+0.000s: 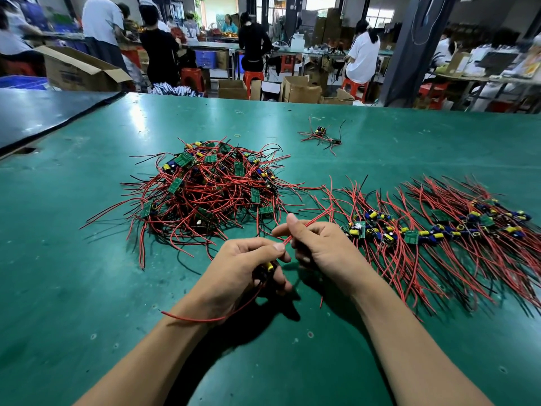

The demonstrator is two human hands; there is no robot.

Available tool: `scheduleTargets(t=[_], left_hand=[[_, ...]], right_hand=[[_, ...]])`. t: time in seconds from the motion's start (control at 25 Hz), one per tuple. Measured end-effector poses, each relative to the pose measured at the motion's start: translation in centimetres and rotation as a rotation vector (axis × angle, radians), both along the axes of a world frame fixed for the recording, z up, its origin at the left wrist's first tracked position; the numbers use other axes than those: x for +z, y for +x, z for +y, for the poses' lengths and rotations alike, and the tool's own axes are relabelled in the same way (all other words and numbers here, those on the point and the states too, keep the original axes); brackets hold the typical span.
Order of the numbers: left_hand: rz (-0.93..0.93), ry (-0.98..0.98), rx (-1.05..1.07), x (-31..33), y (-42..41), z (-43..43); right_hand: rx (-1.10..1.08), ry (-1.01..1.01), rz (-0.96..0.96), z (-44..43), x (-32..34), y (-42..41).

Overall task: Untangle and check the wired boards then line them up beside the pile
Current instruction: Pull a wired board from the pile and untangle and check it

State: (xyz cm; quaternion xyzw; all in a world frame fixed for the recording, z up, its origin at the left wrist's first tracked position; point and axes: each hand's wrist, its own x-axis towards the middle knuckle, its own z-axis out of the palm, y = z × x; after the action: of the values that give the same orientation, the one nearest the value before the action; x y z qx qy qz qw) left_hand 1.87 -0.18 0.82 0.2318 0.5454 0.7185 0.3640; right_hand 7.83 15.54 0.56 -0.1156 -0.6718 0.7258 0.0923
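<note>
Left hand [248, 259] grips board [268, 267]; right hand [319, 244] pinches its wire [314, 221]; row [424, 230] lies right of pile [210, 189], nearer right hand.

Open cardboard box [79, 68] upper left; red stools [191, 79] top centre; rubber band [238, 135] on green table [87, 259].

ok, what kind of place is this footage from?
Most likely an electronics assembly workshop: a tangled pile of wired boards on a green bench, a row of sorted boards to its right, and other workers on stools behind, among cardboard boxes.
</note>
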Motion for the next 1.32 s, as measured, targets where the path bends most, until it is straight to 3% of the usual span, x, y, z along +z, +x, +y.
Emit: scheduleTargets(t=[0.24, 0.52, 0.68, 0.92, 1.12, 1.32], left_hand=[[0.021, -0.007, -0.063, -0.1, 0.2, 0.1], [0.091, -0.037, -0.040, 0.0, 0.3, 0.1], [0.066, -0.044, -0.018, -0.1, 0.3, 0.1], [-0.130, 0.004, 0.256, 0.6, -0.3, 0.5], [-0.298, 0.071, 0.229, 1.1, -0.9, 0.4], [-0.285, 0.054, 0.188, 0.7, -1.0, 0.6]], right_hand=[[-0.228, -0.054, 0.068, 1.1, 0.5, -0.2], [-0.172, -0.645, -0.019, 1.5, 1.8, -0.1], [-0.114, -0.716, 0.009, 1.5, 2.1, 0.2], [-0.214, -0.437, -0.052, 0.6, 1.7, -0.2], [-0.231, -0.274, -0.027, 0.2, 1.5, -0.4], [-0.131, 0.207, 0.010, -1.1, 1.2, 0.2]])
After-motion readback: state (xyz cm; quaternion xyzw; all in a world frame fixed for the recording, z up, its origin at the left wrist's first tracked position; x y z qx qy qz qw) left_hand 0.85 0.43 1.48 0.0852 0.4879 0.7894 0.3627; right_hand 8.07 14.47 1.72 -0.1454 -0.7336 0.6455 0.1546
